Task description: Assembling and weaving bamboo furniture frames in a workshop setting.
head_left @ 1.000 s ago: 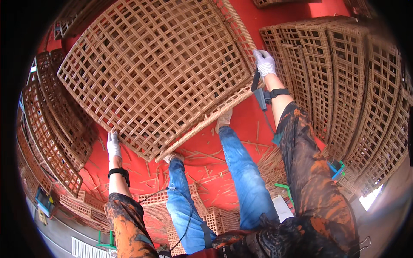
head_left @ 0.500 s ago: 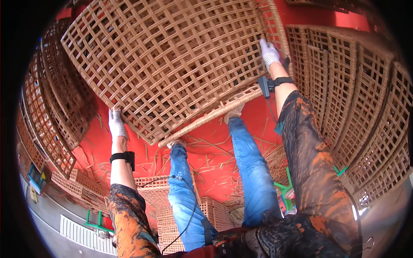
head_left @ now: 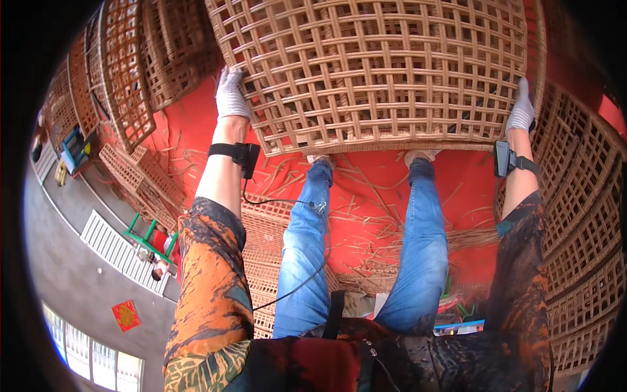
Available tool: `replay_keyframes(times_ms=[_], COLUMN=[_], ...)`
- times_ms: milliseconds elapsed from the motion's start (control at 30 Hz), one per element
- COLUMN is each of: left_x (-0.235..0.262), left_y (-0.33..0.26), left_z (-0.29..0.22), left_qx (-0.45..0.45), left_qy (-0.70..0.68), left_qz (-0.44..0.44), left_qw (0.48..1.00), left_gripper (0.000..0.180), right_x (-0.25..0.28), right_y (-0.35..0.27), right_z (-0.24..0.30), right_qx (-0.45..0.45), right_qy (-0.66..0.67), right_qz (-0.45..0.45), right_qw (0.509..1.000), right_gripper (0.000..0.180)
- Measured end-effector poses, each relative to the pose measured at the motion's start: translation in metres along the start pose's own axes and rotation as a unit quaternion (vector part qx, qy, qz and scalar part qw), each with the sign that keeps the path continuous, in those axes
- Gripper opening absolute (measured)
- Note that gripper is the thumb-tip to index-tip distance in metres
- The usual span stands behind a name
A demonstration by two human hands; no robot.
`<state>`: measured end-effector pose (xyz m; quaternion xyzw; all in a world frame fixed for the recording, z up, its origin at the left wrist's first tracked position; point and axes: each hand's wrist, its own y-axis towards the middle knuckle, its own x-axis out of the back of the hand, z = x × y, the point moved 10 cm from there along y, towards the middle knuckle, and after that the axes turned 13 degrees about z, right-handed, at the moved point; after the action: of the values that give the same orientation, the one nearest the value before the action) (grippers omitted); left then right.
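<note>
A wide brown woven wicker lattice panel (head_left: 379,85) spans the upper middle, its near edge roughly level above my feet. More wicker rim shows behind its right edge; whether that belongs to a second piece I cannot tell. My left hand (head_left: 230,95), in a pale striped glove, is closed at the panel's left edge, its fingertips partly hidden. At the right edge my right hand (head_left: 520,110), gloved alike, grips with the thumb along the front and the other fingers largely out of sight.
Red sheeting (head_left: 366,196) strewn with cane strips (head_left: 372,225) covers the floor. Upright lattice panels (head_left: 127,78) stand at left, and more wicker panels (head_left: 581,196) line the right. Below lie stacked wicker pieces (head_left: 264,228). A green frame (head_left: 153,235) stands at lower left.
The panel has turned from a slant to nearly level and sits further right in view. Both hands have shifted right with it, the left one higher, still at its edges. My view has swung.
</note>
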<state>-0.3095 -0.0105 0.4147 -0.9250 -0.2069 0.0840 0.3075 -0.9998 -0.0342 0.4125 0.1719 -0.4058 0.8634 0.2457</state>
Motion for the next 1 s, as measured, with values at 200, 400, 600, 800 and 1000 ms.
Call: replay_keyframes(times_ms=[200, 400, 600, 800, 1000], left_x=[0.016, 0.044, 0.044, 0.016, 0.018], left_y=[-0.012, -0.001, -0.001, -0.031, -0.044], left_z=[0.000, -0.011, -0.018, -0.010, 0.031], left_qx=[0.008, 0.001, -0.020, 0.008, 0.067], left_qy=[-0.002, 0.011, -0.002, -0.033, -0.020], left_qz=[-0.048, -0.066, -0.068, -0.039, -0.001], left_qw=[0.999, 0.998, 0.997, 0.999, 0.998], left_gripper=[0.050, 0.046, 0.045, 0.053, 0.063], right_x=[-0.009, -0.025, -0.030, 0.028, 0.055], right_y=[-0.016, -0.008, -0.011, -0.050, -0.072], right_z=[0.004, 0.003, 0.025, 0.037, -0.037], right_qx=[0.017, -0.014, 0.007, 0.017, -0.041], right_qy=[0.070, 0.078, 0.050, 0.094, 0.033], right_qz=[0.032, 0.054, 0.072, 0.065, 0.024], right_qw=[0.997, 0.995, 0.996, 0.993, 0.998], right_gripper=[0.076, 0.080, 0.080, 0.065, 0.071])
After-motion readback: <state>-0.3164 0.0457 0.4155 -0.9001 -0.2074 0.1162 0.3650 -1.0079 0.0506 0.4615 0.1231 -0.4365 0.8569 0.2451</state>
